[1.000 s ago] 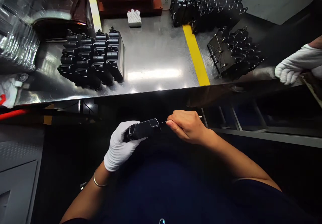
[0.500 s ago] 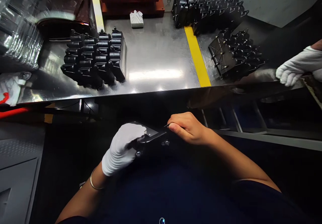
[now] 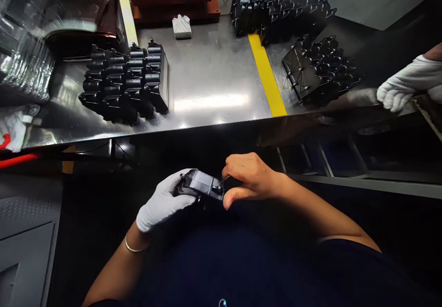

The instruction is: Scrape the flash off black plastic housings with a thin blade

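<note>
The bench (image 3: 214, 79) lies beyond both hands; the gloved left hand (image 3: 165, 205) angles up and inward, thumb and fingers pinching a black molded part (image 3: 202, 182) between the hands; opposite, the bare right hand (image 3: 249, 177) has its thumb parted below fingers curled around a thin tool (image 3: 225, 179), slanting toward the part.

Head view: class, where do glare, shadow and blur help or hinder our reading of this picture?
Head view: a bright glare streak crosses the polished grey metal worktop; head view: deep shadow below its front edge hides detail; head view: the stacked clear plastic at left looks smeared, with broken highlights; head view: the shiny black plastic part in the white-gloved left hand catches a pale sheen.
</note>
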`<state>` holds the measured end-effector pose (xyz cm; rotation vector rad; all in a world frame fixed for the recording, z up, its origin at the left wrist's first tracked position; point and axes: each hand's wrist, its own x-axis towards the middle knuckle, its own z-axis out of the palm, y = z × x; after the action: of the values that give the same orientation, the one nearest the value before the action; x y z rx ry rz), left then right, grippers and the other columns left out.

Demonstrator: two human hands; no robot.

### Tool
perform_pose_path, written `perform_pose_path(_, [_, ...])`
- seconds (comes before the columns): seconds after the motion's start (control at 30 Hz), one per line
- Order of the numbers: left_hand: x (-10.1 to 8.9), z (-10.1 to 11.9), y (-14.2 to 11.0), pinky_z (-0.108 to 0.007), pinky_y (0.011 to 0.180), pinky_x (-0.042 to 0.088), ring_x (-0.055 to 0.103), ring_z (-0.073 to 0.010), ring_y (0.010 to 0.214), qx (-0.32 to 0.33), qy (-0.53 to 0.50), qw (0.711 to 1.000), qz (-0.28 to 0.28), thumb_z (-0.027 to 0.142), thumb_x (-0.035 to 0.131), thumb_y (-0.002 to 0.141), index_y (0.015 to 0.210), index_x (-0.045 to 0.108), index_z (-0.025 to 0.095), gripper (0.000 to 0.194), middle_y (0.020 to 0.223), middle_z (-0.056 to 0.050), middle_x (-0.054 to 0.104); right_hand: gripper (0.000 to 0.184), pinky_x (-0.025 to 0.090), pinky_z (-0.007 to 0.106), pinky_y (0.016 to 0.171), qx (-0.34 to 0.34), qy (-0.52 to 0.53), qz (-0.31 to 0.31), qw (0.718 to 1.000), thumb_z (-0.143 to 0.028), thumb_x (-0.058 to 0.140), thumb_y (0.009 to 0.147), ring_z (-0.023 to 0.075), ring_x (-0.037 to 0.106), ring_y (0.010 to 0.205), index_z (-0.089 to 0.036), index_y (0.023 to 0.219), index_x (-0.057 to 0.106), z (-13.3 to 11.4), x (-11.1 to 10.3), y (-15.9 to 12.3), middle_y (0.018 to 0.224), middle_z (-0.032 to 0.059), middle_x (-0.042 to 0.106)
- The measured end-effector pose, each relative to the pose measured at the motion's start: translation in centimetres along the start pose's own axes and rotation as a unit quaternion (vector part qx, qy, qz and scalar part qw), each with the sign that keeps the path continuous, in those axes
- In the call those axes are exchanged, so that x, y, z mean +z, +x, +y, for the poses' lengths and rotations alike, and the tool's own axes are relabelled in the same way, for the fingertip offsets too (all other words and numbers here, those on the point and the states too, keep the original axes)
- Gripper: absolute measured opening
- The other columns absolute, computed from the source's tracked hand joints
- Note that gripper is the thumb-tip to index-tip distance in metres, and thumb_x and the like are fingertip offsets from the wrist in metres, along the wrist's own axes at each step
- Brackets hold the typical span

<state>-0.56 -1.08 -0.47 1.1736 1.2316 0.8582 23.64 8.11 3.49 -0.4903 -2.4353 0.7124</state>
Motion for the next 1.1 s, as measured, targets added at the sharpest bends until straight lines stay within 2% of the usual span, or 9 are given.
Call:
perform_pose_path(0.07, [-0.1, -0.2, 0.3, -0.036, 0.066, 0.057, 0.066, -0.0239, 0.075, -0.049, -0.044, 0.997, -0.037, 0.049, 0.074, 0.071, 0.114, 0.064, 0.017, 0.054, 0.09, -0.008, 0.072, 0.061, 0.024, 0.022, 0.05, -0.029, -0.027, -0.012, 0.999, -0.071, 0.038, 0.086, 0.0084, 0.037, 0.052, -0.015, 0.069, 0.055, -0.1, 0.0, 0.5, 0.058, -0.0029, 0.043])
perform_pose_path(0.17, [0.0, -0.1, 0.9, -0.033, 0.062, 0.055, 0.063, -0.0213, 0.069, -0.071, -0.048, 0.993, -0.077, 0.053, 0.071, 0.072, 0.105, 0.067, 0.015, 0.05, 0.082, -0.007, 0.07, 0.063, 0.021, 0.023, 0.05, -0.056, -0.053, -0.03, 0.997, -0.071, 0.034, 0.087, 0.0086, 0.034, 0.052, -0.016, 0.063, 0.053, -0.1, 0.2, 0.8, 0.057, -0.0027, 0.04])
perform_pose_path(0.37, [0.5, 0.3, 1.5, -0.033, 0.064, 0.054, 0.064, -0.0231, 0.073, -0.066, -0.048, 0.994, -0.067, 0.057, 0.067, 0.073, 0.104, 0.067, 0.015, 0.053, 0.085, -0.009, 0.071, 0.063, 0.018, 0.025, 0.05, -0.05, -0.093, 0.006, 0.994, -0.066, 0.034, 0.09, 0.0086, 0.03, 0.051, -0.016, 0.054, 0.046, 0.0, 0.7, 0.4, 0.054, -0.0032, 0.036])
perform_pose_path(0.53, [1.1, 0.8, 1.7, -0.031, 0.061, 0.052, 0.061, -0.0205, 0.068, -0.066, -0.045, 0.995, -0.064, 0.057, 0.063, 0.076, 0.097, 0.068, 0.014, 0.048, 0.08, -0.008, 0.07, 0.062, 0.023, 0.024, 0.051, -0.035, -0.114, 0.059, 0.991, -0.069, 0.038, 0.087, 0.0092, 0.036, 0.053, -0.015, 0.061, 0.054, 0.1, 1.0, 0.4, 0.056, -0.0023, 0.042])
perform_pose_path(0.67, [1.3, 0.9, 1.8, -0.029, 0.054, 0.048, 0.058, -0.0186, 0.062, -0.063, -0.023, 0.996, -0.056, 0.056, 0.06, 0.079, 0.095, 0.068, 0.015, 0.045, 0.074, -0.006, 0.067, 0.061, 0.024, 0.024, 0.051, -0.033, -0.13, 0.071, 0.988, -0.068, 0.041, 0.088, 0.0089, 0.036, 0.052, -0.016, 0.058, 0.053, 0.2, 1.1, 0.4, 0.055, -0.0023, 0.042])
perform_pose_path(0.8, [1.4, 0.3, 1.8, -0.028, 0.054, 0.048, 0.056, -0.0178, 0.061, -0.057, -0.031, 0.997, -0.048, 0.058, 0.06, 0.078, 0.099, 0.069, 0.017, 0.047, 0.076, -0.005, 0.068, 0.063, 0.022, 0.025, 0.049, -0.031, -0.128, 0.07, 0.989, -0.067, 0.038, 0.089, 0.0089, 0.033, 0.05, -0.016, 0.052, 0.048, 0.2, 1.1, 0.5, 0.052, -0.0026, 0.038])
perform_pose_path(0.93, [1.4, 0.0, 1.7, -0.029, 0.063, 0.05, 0.059, -0.0193, 0.07, -0.071, -0.065, 0.993, -0.067, 0.058, 0.063, 0.077, 0.102, 0.068, 0.015, 0.05, 0.085, -0.007, 0.069, 0.062, 0.019, 0.025, 0.047, -0.012, -0.052, 0.028, 0.998, -0.064, 0.044, 0.089, 0.0072, 0.031, 0.046, -0.017, 0.049, 0.04, 0.2, 0.9, 0.2, 0.049, -0.0039, 0.036])
perform_pose_path(1.03, [1.0, 0.4, 1.6, -0.028, 0.067, 0.05, 0.06, -0.0197, 0.075, -0.085, -0.076, 0.99, -0.078, 0.055, 0.068, 0.074, 0.103, 0.068, 0.013, 0.051, 0.086, -0.007, 0.069, 0.063, 0.019, 0.025, 0.045, -0.002, 0.059, -0.034, 0.998, -0.064, 0.05, 0.086, 0.0056, 0.029, 0.043, -0.017, 0.046, 0.035, 0.5, 0.7, -0.3, 0.045, -0.0052, 0.033])
perform_pose_path(1.1, [0.7, 1.0, 1.7, -0.028, 0.067, 0.049, 0.06, -0.02, 0.075, -0.089, -0.069, 0.99, -0.087, 0.053, 0.07, 0.073, 0.104, 0.068, 0.012, 0.052, 0.086, -0.007, 0.069, 0.063, 0.021, 0.024, 0.044, 0.014, 0.145, -0.04, 0.989, -0.066, 0.051, 0.084, 0.0049, 0.03, 0.042, -0.017, 0.046, 0.037, 0.7, 0.7, -0.6, 0.044, -0.0056, 0.034])
